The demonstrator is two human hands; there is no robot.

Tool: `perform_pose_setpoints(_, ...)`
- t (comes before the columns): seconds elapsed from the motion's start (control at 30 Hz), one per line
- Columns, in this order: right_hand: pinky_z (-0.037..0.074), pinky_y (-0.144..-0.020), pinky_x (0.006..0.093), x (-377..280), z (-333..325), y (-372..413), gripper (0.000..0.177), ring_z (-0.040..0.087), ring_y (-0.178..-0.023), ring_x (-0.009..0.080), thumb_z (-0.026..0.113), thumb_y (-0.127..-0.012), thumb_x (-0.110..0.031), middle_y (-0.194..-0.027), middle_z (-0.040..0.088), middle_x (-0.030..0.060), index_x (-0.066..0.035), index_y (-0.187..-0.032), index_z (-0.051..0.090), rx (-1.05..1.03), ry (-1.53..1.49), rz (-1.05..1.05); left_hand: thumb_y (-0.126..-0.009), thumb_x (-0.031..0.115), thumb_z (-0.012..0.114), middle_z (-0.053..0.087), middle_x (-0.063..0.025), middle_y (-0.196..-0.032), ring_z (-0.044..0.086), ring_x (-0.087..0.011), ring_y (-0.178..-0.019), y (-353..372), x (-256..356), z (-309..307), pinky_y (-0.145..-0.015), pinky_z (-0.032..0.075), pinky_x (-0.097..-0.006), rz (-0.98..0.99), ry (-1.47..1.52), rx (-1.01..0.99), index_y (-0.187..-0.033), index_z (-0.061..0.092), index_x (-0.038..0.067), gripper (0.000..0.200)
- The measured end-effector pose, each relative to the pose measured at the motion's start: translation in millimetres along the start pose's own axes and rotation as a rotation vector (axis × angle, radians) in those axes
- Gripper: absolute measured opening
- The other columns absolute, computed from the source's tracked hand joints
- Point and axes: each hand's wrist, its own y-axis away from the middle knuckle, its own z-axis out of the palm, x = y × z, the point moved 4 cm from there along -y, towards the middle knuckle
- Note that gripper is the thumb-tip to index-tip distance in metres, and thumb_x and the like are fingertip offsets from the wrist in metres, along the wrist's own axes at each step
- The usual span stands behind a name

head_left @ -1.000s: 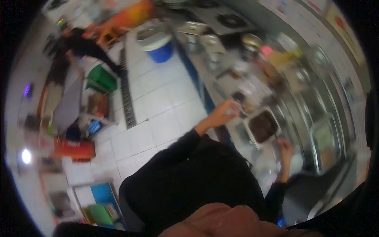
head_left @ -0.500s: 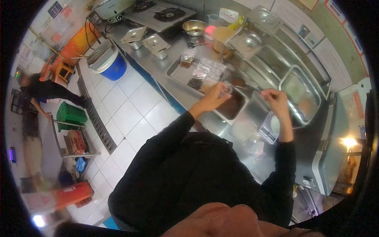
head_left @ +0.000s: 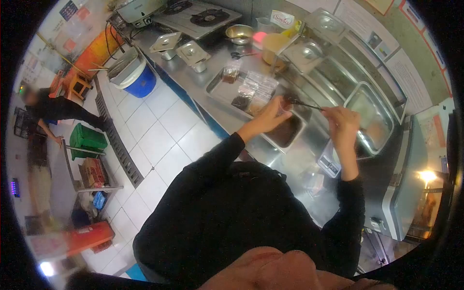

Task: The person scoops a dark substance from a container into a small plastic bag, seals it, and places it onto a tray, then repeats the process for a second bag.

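Note:
My left hand point(head_left: 268, 117) is closed around a small clear cup point(head_left: 284, 107), partly hidden by the fingers, over a metal pan point(head_left: 300, 131) of dark brown contents point(head_left: 285, 133). Gripped by its handle, a dark spoon point(head_left: 308, 105) reaches leftward from my right hand point(head_left: 342, 121). The spoon's bowl, heaped with something dark brown, overlaps the cup's rim in this view. Just beyond my left hand lies a metal tray point(head_left: 212, 90) with several clear packets point(head_left: 255, 87). Below my right hand sits a kitchen scale point(head_left: 329, 163), partly covered by the wrist.
Lidded metal containers point(head_left: 193, 55), a metal bowl point(head_left: 239, 34) and a gas stove point(head_left: 195, 19) stand farther along the counter. To the right is a large rectangular tray point(head_left: 369, 118). A blue bucket point(head_left: 139, 82) is on the floor; another person point(head_left: 63, 111) stands far left.
My right hand has lowered slightly, and the loaded spoon has moved up and left to the cup. My left hand has shifted slightly up and right with the cup.

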Motion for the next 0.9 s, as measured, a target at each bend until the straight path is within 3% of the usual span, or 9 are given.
perform_pose_setpoints(0.3, 0.031, -0.065, 0.0322, -15.2, -7.2, 3.1, 0.018, 0.054, -0.067, 0.014, 0.069, -0.072, -0.009, -0.076, 0.061, -0.0022, -0.014, -0.09, 0.069, 0.074, 0.093, -0.146, -0.088, 0.034, 0.062, 0.053, -0.0199, -0.116, 0.052, -0.0311, -0.106, -1.4, 1.8, 0.3, -0.093, 0.041, -0.0397, -0.007, 0.133, -0.017, -0.124, 0.036, -0.004, 0.058)
perform_pose_setpoints(0.4, 0.031, -0.065, 0.032, -14.2, -2.7, 8.7, 0.019, 0.054, -0.068, 0.0134, 0.068, -0.072, -0.008, -0.078, 0.062, -0.0023, -0.014, -0.09, 0.069, 0.08, 0.113, -0.157, -0.088, 0.035, 0.062, 0.052, -0.0221, -0.117, 0.052, -0.0313, -0.107, -3.6, -6.6, 5.0, -0.093, 0.041, -0.0397, -0.011, 0.119, -0.051, -0.126, 0.035, -0.005, 0.061)
perform_pose_setpoints(0.5, 0.031, -0.065, 0.0318, -14.6, -1.3, 11.5, 0.019, 0.054, -0.067, 0.0133, 0.068, -0.071, -0.008, -0.079, 0.062, -0.0021, -0.014, -0.09, 0.069, 0.096, 0.108, -0.152, -0.09, 0.035, 0.059, 0.049, -0.0249, -0.118, 0.049, -0.0315, -0.107, -1.4, -6.0, 6.2, -0.093, 0.039, -0.0374, 0.082, -0.002, 0.036, -0.132, 0.027, -0.007, 0.067)
perform_pose_setpoints(0.6, 0.03, -0.065, 0.0317, -13.3, 0.4, 16.0, 0.019, 0.053, -0.065, 0.0134, 0.068, -0.071, -0.008, -0.079, 0.062, -0.002, -0.014, -0.09, 0.069, 0.084, 0.111, -0.142, -0.09, 0.035, 0.06, 0.046, -0.0287, -0.122, 0.047, -0.0342, -0.115, -3.0, -0.6, 2.9, -0.097, 0.037, -0.039, -0.009, 0.114, -0.127, -0.135, 0.023, -0.009, 0.073)
perform_pose_setpoints(0.7, 0.03, -0.064, 0.0315, -14.3, -0.8, 16.6, 0.02, 0.052, -0.064, 0.0137, 0.069, -0.071, -0.008, -0.08, 0.062, -0.0019, -0.013, -0.09, 0.069, 0.111, 0.129, -0.137, -0.09, 0.036, 0.06, 0.046, -0.0281, -0.122, 0.047, -0.0339, -0.114, 0.1, -3.6, 4.6, -0.097, 0.037, -0.039, 0.038, 0.013, -0.006, -0.131, 0.027, -0.009, 0.069)
perform_pose_setpoints(0.9, 0.029, -0.064, 0.0313, -14.3, 2.0, 21.2, 0.021, 0.053, -0.065, 0.0138, 0.07, -0.07, -0.009, -0.08, 0.063, -0.0012, -0.013, -0.09, 0.069, 0.129, 0.107, -0.113, -0.09, 0.036, 0.059, 0.049, -0.0234, -0.117, 0.049, -0.0322, -0.108, -1.4, 7.7, -1.0, -0.093, 0.039, -0.0381, 0.039, 0.145, -0.054, -0.123, 0.034, -0.005, 0.058)
